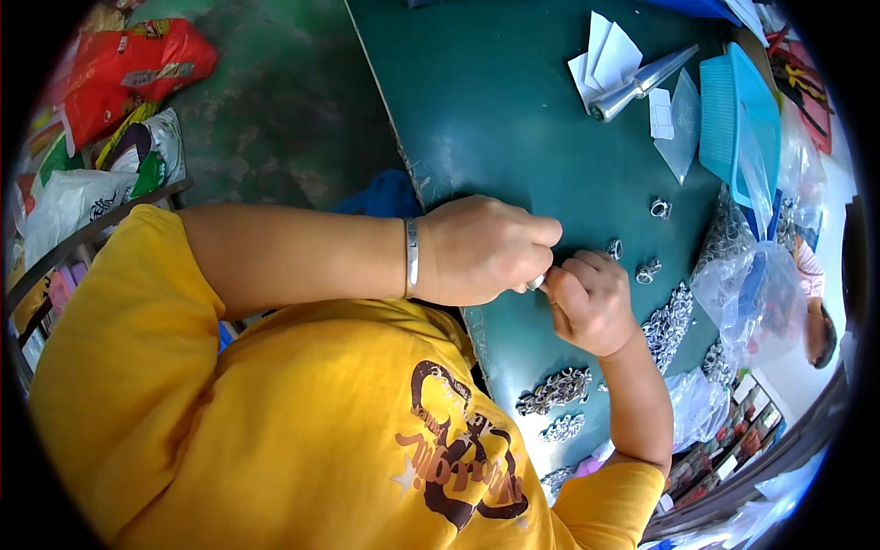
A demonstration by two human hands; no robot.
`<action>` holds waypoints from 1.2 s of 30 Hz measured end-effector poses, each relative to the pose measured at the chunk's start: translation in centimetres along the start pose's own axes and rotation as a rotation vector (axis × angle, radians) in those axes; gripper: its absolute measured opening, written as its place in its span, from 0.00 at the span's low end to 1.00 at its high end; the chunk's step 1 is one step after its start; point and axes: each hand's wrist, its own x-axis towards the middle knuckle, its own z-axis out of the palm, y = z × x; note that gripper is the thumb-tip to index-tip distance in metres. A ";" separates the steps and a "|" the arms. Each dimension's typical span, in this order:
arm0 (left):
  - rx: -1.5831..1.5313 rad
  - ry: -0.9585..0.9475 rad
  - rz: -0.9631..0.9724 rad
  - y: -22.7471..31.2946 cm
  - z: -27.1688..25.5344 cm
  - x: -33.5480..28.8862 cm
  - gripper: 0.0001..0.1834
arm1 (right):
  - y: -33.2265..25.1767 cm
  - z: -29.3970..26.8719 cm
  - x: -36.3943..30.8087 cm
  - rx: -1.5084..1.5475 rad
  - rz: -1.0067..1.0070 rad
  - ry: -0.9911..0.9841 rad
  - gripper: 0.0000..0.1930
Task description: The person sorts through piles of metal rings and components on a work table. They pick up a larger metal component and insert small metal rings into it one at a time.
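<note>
My left hand [495,252], with a silver bangle [412,257] on its wrist, is closed with its fingertips pinched together above the table's near edge. My right hand [591,302] is closed too, its fingers meeting those of the left. Between the fingertips a small silver metal piece [535,282] shows, mostly covered; its exact kind cannot be made out. Just beyond the right hand lie a silver ring [614,248], another ring [660,208] and a small ring cluster [648,270]. A heap of silver rings [669,323] lies beside the right forearm.
On the dark green table [495,101] lie a tapered metal mandrel [642,82], white paper pieces [610,55] and a blue plastic basket [720,119]. Smaller heaps of metal pieces [555,391] sit near my body. Clear plastic bags [756,293] crowd the right; a red bag [137,73] stands at far left.
</note>
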 end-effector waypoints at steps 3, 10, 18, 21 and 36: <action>0.012 -0.015 -0.035 0.2 -0.3 0.0 0.10 | -1.1 -1.6 0.4 -0.102 0.092 -0.034 0.08; 0.014 -0.003 -0.031 0.2 -0.2 0.0 0.11 | -4.6 -0.5 -1.2 0.003 0.377 0.066 0.10; 0.006 0.009 -0.025 0.2 -0.2 0.0 0.11 | -5.5 -1.3 0.1 -0.126 0.429 -0.029 0.08; 0.006 0.007 -0.035 0.3 -0.2 -0.1 0.11 | -5.3 -0.7 0.1 -0.091 0.379 -0.002 0.09; 0.023 0.002 -0.062 0.3 -0.2 0.0 0.11 | -7.1 1.9 -0.5 -0.163 0.588 0.196 0.09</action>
